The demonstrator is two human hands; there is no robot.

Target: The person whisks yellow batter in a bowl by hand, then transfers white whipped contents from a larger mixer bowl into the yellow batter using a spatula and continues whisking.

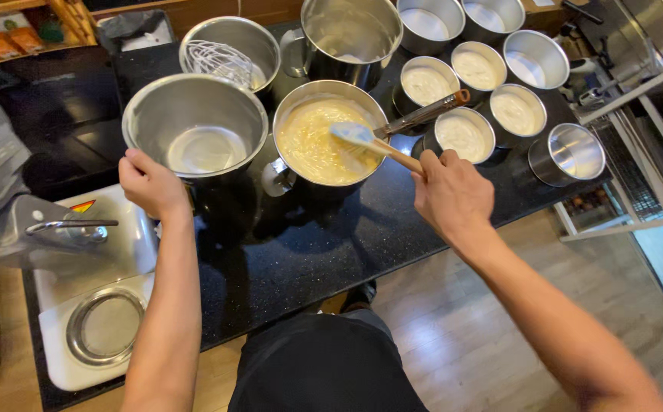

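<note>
Black speckled stone counter (285, 259), seen from above; pale wood floor below it, and a white kitchen scale (99, 320) at the counter's left end, partly cut off by the frame edge.

Right hand (449, 191): fingers closed around the wooden handle of a spatula (373, 143). Its light blue blade rests in the yellow batter of a steel saucepan (330, 141) at the counter's centre. The saucepan's long handle runs up and right, ending in an orange tip. How deep the blade sits in the batter cannot be read.

Left hand (150, 185): curled over the near rim of a large steel mixing bowl (195, 126), thumb side on the edge. The bowl stands just left of the saucepan and holds only a thin pale film at the bottom, possibly residue.

Behind: a second steel bowl with a wire whisk (221, 61) in it, and a tall steel pot (350, 38), top cut off.

Right of the saucepan: a cluster of small round steel moulds (465, 133), several filled with white batter, others unfilled; the farthest are cropped by the top edge.

Person's dark apron fills the lower centre.
</note>
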